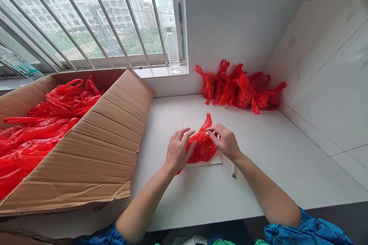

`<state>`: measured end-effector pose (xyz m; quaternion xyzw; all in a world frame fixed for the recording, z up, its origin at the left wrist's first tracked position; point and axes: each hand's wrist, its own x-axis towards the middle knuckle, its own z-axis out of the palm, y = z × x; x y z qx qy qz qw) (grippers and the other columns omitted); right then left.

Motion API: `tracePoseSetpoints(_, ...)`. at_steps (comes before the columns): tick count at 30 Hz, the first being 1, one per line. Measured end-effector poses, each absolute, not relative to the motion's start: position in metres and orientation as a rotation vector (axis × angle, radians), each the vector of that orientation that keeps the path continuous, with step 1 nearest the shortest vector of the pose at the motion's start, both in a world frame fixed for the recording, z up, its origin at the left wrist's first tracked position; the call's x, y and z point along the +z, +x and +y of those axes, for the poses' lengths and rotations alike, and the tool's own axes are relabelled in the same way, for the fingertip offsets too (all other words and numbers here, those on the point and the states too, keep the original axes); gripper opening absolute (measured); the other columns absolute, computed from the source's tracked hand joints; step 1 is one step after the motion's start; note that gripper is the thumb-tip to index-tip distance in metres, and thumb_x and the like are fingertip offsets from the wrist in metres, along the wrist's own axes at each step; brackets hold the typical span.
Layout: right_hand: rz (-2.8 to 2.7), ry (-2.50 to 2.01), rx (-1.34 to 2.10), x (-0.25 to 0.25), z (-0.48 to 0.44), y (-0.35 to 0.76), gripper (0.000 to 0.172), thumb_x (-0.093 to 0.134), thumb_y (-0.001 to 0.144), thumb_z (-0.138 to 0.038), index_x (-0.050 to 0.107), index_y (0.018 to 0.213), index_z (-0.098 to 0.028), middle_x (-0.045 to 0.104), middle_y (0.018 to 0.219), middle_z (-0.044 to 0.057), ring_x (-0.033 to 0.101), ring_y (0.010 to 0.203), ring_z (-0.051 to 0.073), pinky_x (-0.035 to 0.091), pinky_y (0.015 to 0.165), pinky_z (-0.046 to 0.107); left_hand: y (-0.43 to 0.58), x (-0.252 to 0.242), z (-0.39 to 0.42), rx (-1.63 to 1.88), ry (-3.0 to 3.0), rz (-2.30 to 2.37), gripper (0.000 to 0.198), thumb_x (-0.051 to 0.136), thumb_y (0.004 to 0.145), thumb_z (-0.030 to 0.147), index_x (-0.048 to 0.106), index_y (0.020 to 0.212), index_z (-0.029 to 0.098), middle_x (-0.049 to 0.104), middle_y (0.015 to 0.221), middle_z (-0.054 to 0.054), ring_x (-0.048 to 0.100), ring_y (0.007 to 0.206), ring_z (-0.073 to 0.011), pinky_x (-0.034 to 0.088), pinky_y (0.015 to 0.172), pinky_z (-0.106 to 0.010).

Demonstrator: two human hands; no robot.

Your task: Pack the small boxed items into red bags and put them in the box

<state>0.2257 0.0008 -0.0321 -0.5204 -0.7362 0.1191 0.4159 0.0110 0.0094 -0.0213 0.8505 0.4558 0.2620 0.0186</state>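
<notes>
Pressing red plastic bag (pixel 202 147) on white sheet (pixel 215 159), centre of bench (pixel 273 172): left grip (pixel 178 151) apart, spread flat on bag; right grip (pixel 225 141) pinched together on bag's upper part. Pen (pixel 233 170) just beside sheet. Heap of red bags (pixel 238 88) upper right; cardboard box (pixel 86 153) at left, holding more red bags (pixel 54 107); plastic water bottle (pixel 173 51) on window sill (pixel 155 72).

Right, on my left the cardboard box (pixel 94 153) holds plastic bags (pixel 34 149), more bags (pixel 238 88) heaped straight ahead against the wall, and a water bottle (pixel 173 51) on the windowsill (pixel 156 71) behind!
</notes>
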Motion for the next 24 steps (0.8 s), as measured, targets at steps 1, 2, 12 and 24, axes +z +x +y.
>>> tracePoseSetpoints(1, -1.774, -1.317, 0.287, -0.03, 0.001, 0.231, 0.018, 0.05, 0.099, -0.03, 0.067, 0.097, -0.023, 0.068, 0.091, 0.0, 0.058, 0.066, 0.011, 0.043, 0.063, 0.024, 0.017, -0.019, 0.009, 0.819, 2.675, 1.415, 0.035, 0.048, 0.099, 0.033, 0.055, 0.132, 0.025, 0.055, 0.137, -0.01, 0.054, 0.122, -0.0254, 0.046, 0.1, -0.042)
tracePoseSetpoints(2, -1.714, -1.327, 0.275, -0.028, 0.002, 0.236, 0.02, 0.049, 0.099, -0.032, 0.067, 0.097, -0.023, 0.068, 0.09, 0.0, 0.058, 0.066, 0.011, 0.043, 0.063, 0.025, 0.023, -0.018, 0.008, 0.792, 2.72, 1.399, 0.04, 0.048, 0.099, 0.034, 0.05, 0.138, 0.026, 0.048, 0.146, -0.01, 0.049, 0.13, -0.0269, 0.043, 0.105, -0.045)
tracePoseSetpoints(12, -1.713, -1.475, 0.314, -0.042, 0.013, 0.258, 0.024, 0.05, 0.098, -0.037, 0.068, 0.09, -0.024, 0.071, 0.079, -0.002, 0.06, 0.065, 0.013, 0.042, 0.065, 0.026, 0.054, -0.051, 0.015, 0.297, 2.841, 1.322, 0.059, 0.043, 0.099, 0.048, 0.033, 0.153, 0.028, 0.033, 0.159, -0.011, 0.04, 0.142, -0.031, 0.035, 0.115, -0.053)
tracePoseSetpoints(24, -1.996, -1.451, 0.466, -0.044, 0.01, 0.25, 0.024, 0.048, 0.097, -0.034, 0.067, 0.111, -0.027, 0.07, 0.101, 0.002, 0.064, 0.091, 0.019, 0.048, 0.079, 0.031, 0.052, -0.054, 0.014, 0.343, 2.869, 1.322, 0.056, 0.039, 0.1, 0.046, 0.036, 0.15, 0.02, 0.034, 0.158, -0.012, 0.041, 0.141, -0.0285, 0.035, 0.115, -0.051)
